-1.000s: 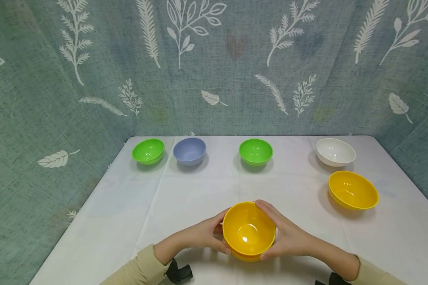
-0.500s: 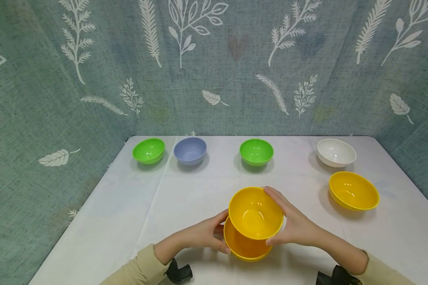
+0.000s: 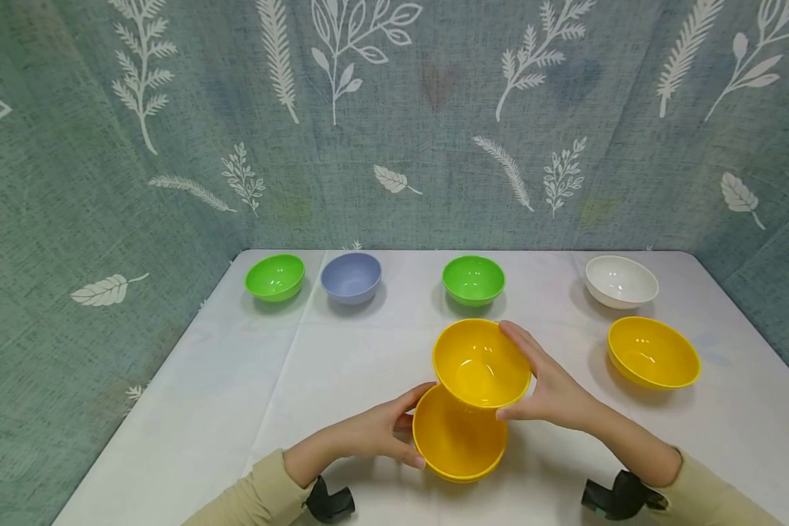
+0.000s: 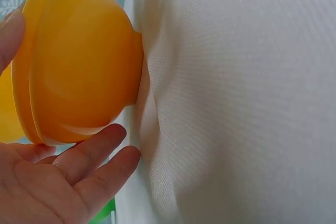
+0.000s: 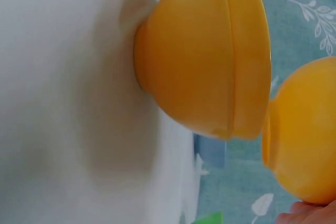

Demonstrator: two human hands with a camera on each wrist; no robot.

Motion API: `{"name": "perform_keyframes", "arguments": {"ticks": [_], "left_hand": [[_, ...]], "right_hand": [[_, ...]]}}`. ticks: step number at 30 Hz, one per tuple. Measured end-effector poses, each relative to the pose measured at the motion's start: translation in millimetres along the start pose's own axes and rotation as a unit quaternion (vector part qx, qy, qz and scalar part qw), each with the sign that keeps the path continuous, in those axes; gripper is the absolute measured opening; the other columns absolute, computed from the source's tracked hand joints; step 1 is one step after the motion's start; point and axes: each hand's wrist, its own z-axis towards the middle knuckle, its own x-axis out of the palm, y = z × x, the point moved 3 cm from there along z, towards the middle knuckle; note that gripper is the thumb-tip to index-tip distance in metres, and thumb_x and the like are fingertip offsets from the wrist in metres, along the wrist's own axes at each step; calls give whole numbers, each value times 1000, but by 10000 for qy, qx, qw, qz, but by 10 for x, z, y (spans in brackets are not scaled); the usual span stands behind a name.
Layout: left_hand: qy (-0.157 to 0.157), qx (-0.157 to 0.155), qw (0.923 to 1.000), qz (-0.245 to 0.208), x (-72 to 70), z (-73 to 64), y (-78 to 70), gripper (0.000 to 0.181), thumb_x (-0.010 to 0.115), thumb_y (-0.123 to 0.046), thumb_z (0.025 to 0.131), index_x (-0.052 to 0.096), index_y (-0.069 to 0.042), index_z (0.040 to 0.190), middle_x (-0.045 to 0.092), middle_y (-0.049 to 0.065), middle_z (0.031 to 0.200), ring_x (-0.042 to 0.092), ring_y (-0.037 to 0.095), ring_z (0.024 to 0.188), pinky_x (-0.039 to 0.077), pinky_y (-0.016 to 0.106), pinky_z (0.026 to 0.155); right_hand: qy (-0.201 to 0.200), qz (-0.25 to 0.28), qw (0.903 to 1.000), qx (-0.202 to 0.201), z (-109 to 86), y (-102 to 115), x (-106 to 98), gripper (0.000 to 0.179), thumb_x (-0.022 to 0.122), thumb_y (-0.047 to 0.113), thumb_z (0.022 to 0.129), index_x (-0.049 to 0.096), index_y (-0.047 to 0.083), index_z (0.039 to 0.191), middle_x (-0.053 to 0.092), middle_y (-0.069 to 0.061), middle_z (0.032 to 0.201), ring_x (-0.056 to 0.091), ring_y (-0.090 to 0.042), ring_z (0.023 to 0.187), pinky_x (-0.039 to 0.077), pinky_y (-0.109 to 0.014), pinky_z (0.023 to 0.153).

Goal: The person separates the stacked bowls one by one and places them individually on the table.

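Note:
Near the front of the table, a stack of yellow bowls (image 3: 459, 442) stands on the white cloth. Two rims close together on its side, seen in the left wrist view, suggest nested bowls. My left hand (image 3: 383, 432) holds the stack from the left, thumb and fingers spread around its side. Above and behind the stack, my right hand (image 3: 555, 387) grips another yellow bowl (image 3: 481, 361) by its right side, thumb near and fingers far. In the right wrist view, this lifted bowl's foot (image 5: 269, 135) is right at the stack's rim.
Along the back of the white-covered table (image 3: 342, 351) stand a green bowl (image 3: 275, 279), a blue bowl (image 3: 351, 279), a second green bowl (image 3: 473, 281) and a white bowl (image 3: 621, 283). A wider yellow bowl (image 3: 653, 353) sits at the right. A leaf-patterned curtain (image 3: 434, 175) hangs behind.
My right hand has lifted the upper yellow bowl out of the stack and moved it away and slightly right. The inside of the bowl beneath now shows. My left hand has stayed put.

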Motion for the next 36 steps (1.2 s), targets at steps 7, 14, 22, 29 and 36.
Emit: {"name": "perform_keyframes", "arguments": {"ticks": [7, 14, 22, 29, 36], "left_hand": [[23, -92, 9999, -62, -5, 0, 4, 92, 73, -26, 79, 11, -23, 147, 20, 0, 151, 50, 10, 117, 46, 24, 91], [1, -207, 9997, -134, 0, -10, -7, 92, 73, -26, 78, 13, -25, 147, 26, 1, 148, 55, 12, 109, 50, 28, 85], [43, -186, 9996, -187, 3, -15, -8, 89, 72, -25, 79, 14, -28, 146, 32, 1, 144, 56, 13, 107, 50, 28, 85], [-3, -244, 9995, -206, 2, -25, -9, 88, 72, -23, 79, 15, -27, 146, 35, 2, 142, 57, 14, 106, 50, 29, 84], [-8, -263, 9995, -195, 2, -21, -25, 88, 73, -22, 79, 16, -28, 146, 37, 2, 140, 57, 15, 104, 50, 28, 85]], "right_hand": [[-182, -48, 9997, 145, 97, -76, -56, 107, 83, 26, 64, 16, 0, 144, 15, -20, 149, 22, -40, 133, 26, -60, 101], [-252, -156, 9988, 391, 207, -199, -71, 107, 84, 21, 64, 16, -3, 144, 14, -23, 149, 19, -42, 133, 20, -61, 104], [-234, -306, 9979, 526, 339, -445, -47, 110, 84, 26, 62, 16, -4, 143, 16, -24, 148, 22, -41, 132, 21, -59, 105], [108, -474, 9974, 532, 432, -638, -27, 111, 83, 32, 62, 16, -3, 143, 16, -25, 147, 23, -42, 132, 22, -58, 105], [301, -352, 9967, 664, 476, -713, -19, 112, 82, 35, 63, 15, -4, 143, 14, -26, 147, 21, -42, 132, 21, -59, 105]]}}
